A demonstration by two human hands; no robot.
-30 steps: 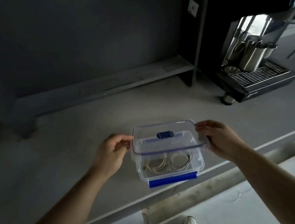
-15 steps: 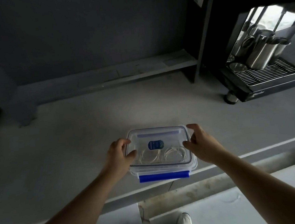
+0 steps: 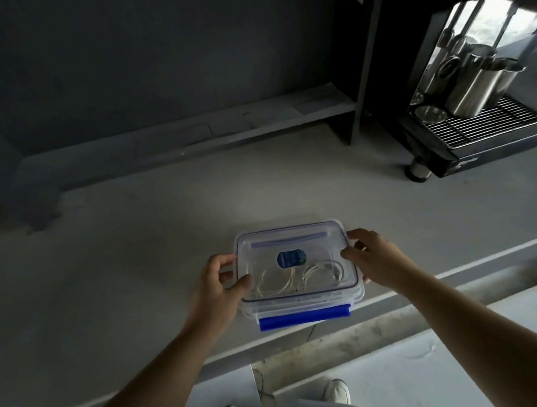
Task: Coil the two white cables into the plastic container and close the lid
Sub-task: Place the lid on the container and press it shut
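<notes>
Near counter (image 3: 139,295) edge, lidded container (image 3: 301,299)

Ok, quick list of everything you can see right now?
plastic container: 1, clear, near counter edge
lid: 1, clear with blue label, on the container
latch: 1, blue, container's near side, sticking out
white cables: 2 coils, inside, side by side
counter: 1, grey
coffee machine: 1, black, far right
steel jugs: several, on its drip tray
shoes: 2, white, floor
left hand: on lid's left edge
right hand: on lid's right edge
</notes>
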